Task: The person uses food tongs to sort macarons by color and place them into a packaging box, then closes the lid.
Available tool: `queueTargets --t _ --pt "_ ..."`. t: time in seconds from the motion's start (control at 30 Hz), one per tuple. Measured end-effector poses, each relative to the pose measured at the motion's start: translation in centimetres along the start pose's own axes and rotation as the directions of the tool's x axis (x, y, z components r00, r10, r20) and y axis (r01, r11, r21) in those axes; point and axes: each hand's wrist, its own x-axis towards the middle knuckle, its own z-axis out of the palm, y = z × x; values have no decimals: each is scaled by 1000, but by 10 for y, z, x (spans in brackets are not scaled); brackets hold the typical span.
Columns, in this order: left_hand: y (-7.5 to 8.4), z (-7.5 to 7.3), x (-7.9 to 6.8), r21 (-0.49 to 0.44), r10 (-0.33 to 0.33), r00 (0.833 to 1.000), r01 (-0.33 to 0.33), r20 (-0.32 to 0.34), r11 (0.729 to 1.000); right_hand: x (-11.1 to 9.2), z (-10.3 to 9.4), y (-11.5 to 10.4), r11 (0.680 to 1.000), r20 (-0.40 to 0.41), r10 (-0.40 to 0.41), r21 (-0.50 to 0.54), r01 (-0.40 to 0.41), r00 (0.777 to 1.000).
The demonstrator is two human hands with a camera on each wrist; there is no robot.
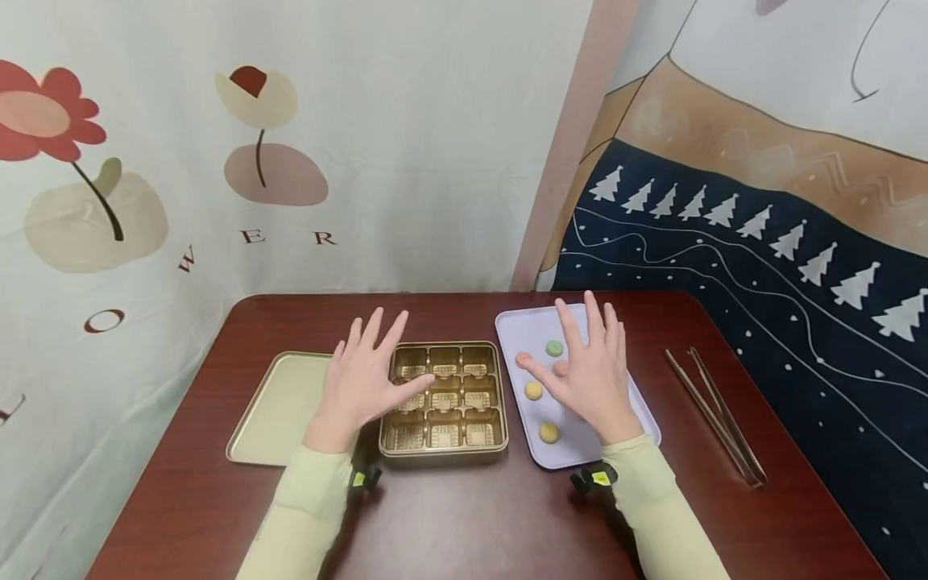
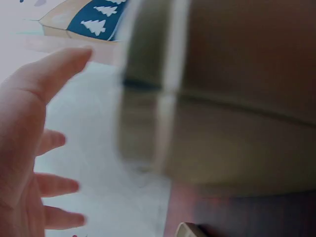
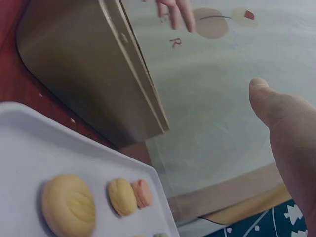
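Reaching forward from pale yellow-green sleeves (image 1: 300,503), two bare hands hover over a dark red-brown table (image 1: 478,524). The left hand (image 1: 362,387) is spread wide, fingertips pointing away from the person, thumb angled right, and holds nothing; the right hand (image 1: 596,385) is spread just as wide, thumb angled left, and is likewise without a hold. Between them sits a gold, roughly square box (image 1: 464,461) with nine compartments in three rows, its near side facing the person; the left hand hangs over its left edge. Below the right hand lies a lavender rectangular tray (image 1: 576,449), its long axis running away from the person, far end leaning left. On it, near to far, are two yellow macarons (image 1: 548,432), a pink one (image 1: 561,368) partly hidden, an orange-pink one (image 1: 524,359) by the thumb, and a green one (image 1: 554,348). A flat pale-gold lid-like piece (image 1: 270,419) lies left of the box; metal tongs (image 1: 735,427) slant at far right, tips pointing away. Behind hangs a pale curtain (image 1: 435,121) with printed flowers.
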Motion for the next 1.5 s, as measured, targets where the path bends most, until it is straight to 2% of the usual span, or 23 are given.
queueTargets --t 0.2,0.3,0.5,0.63,0.73,0.9,1.0,1.13,1.33,1.43,1.5 --pt "-10 -8 -2 -96 32 998 -26 53 995 3 -11 12 998 27 68 9 -68 997" --pt "-15 -12 -4 -167 56 993 -38 102 985 4 -15 17 995 30 96 7 -96 995" --pt "-26 -15 -6 -358 113 969 -27 222 933 1 -21 25 993 11 121 1 -121 993" --pt "-32 -12 -8 -435 126 952 9 280 900 -4 -23 31 990 21 135 28 -136 991" --pt "-35 -10 -11 -469 126 945 31 301 883 -9 -23 38 988 51 148 46 -150 988" --pt "-42 -4 -19 -518 148 950 16 275 855 -17 -24 53 982 127 175 48 -183 976" --pt "-47 1 -25 -564 158 950 22 268 826 -22 -27 65 980 153 186 45 -195 971" --pt "-49 6 -32 -644 160 947 61 279 763 -32 -33 84 976 165 206 33 -214 964" --pt "-49 13 -38 -750 173 945 101 278 654 -48 -40 110 960 214 277 -29 -277 937" --pt "-49 16 -41 -785 179 947 105 266 610 -56 -44 125 953 237 303 -60 -297 923" --pt "-49 18 -42 -801 182 949 103 256 590 -62 -47 136 947 252 322 -80 -312 912"
